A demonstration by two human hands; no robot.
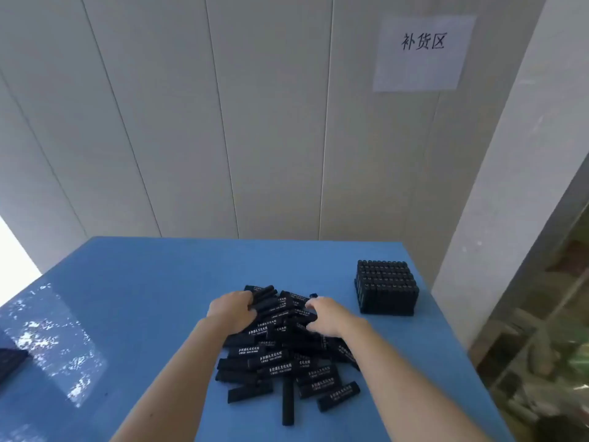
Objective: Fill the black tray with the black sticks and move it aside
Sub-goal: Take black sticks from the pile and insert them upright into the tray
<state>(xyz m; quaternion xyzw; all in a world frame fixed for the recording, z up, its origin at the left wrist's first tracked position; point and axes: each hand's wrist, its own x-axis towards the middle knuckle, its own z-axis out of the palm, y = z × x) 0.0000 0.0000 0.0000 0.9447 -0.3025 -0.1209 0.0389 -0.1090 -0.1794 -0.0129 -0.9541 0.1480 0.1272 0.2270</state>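
Observation:
A heap of black sticks (280, 362) with white lettering lies on the blue table (143, 314) in front of me. My left hand (234, 309) is at the heap's far left, its fingers curled round several sticks. My right hand (325, 315) rests on the heap's far right with fingers curled down into the sticks; what it holds is hidden. A black tray (385, 287) packed with upright black sticks stands apart at the table's right, beyond my right hand.
A white panelled wall (255, 122) rises behind the table with a paper sign (422, 52) on it. A dark object (11, 358) pokes in at the left edge. Right of the table's edge lies a cluttered floor area (541, 362).

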